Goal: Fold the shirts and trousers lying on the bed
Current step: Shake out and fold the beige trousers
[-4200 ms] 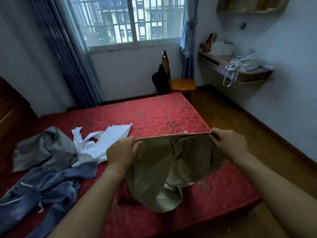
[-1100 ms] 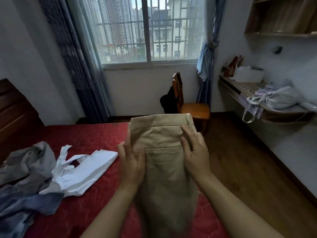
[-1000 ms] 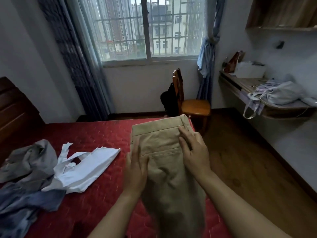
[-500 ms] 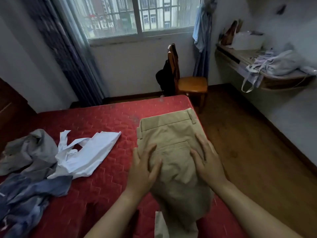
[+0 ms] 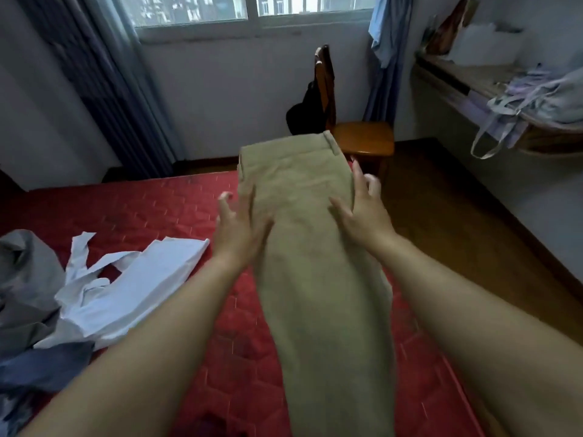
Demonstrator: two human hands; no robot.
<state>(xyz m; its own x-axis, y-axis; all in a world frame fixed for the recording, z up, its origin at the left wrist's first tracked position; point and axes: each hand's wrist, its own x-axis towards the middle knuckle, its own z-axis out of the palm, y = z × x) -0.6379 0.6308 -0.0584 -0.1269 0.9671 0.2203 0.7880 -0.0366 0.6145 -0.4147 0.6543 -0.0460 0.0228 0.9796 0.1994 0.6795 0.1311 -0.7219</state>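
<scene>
Khaki trousers [image 5: 318, 266] lie lengthwise along the right side of the red bed [image 5: 157, 209], folded leg on leg, waistband at the far end. My left hand [image 5: 241, 223] rests flat on their left edge with fingers spread. My right hand [image 5: 362, 209] presses on their right edge near the waistband, fingers straight. A white shirt [image 5: 126, 288] lies crumpled to the left. Beyond it sit a grey garment [image 5: 25, 279] and a blue denim garment [image 5: 38, 373] at the left edge.
A wooden chair [image 5: 356, 134] with a dark bag hung on it stands past the bed's far corner. A wall shelf [image 5: 492, 86] on the right carries a pale bag. Wooden floor runs along the bed's right side. Curtains flank the window.
Both hands have slid up the trousers toward the waistband, and the fabric lies longer and flatter. The view has tilted down.
</scene>
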